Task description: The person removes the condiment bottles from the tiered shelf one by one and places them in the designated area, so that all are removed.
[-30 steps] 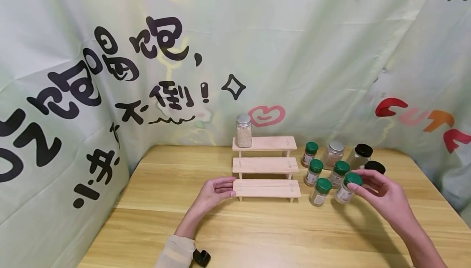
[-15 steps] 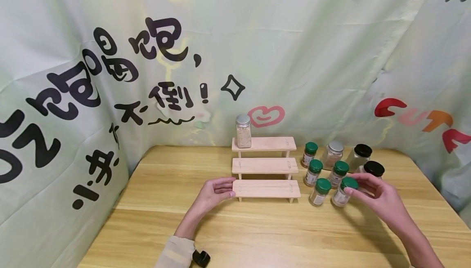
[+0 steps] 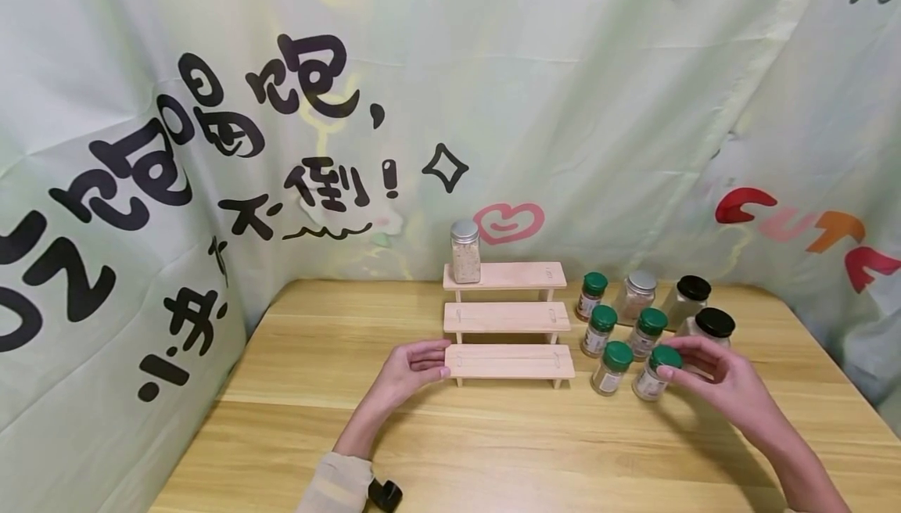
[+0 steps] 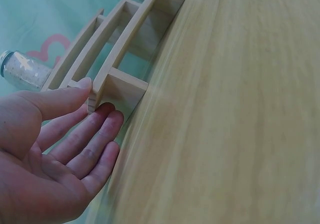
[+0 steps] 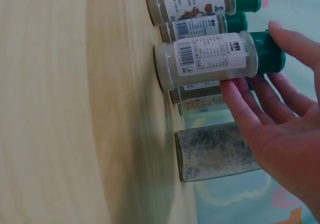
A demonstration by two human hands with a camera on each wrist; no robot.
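Observation:
My right hand [image 3: 725,380] holds a green-capped spice jar [image 3: 650,382] upright at the front of a cluster of jars. In the right wrist view its thumb presses the green cap and the fingers lie along the labelled jar [image 5: 210,59], whose base is at the tabletop. With thumb and fingers, my left hand [image 3: 406,372] grips the left end of the lowest board of a three-tier wooden rack [image 3: 510,360]. In the left wrist view the thumb lies on the board's edge [image 4: 115,59], the other fingers below it. A silver-capped jar [image 3: 466,255] stands on the top tier's left end.
Several more green-capped jars [image 3: 612,368] stand between the rack and my right hand. Behind them are a silver-capped jar [image 3: 637,298] and two black-capped jars [image 3: 686,306]. A printed curtain [image 3: 598,106] hangs behind the wooden table [image 3: 493,450].
The right hand has brought the green-capped jar slightly left and down, beside the other front jar. Its fingers uncover more of the nearer black-capped jar. The left hand and rack stay put.

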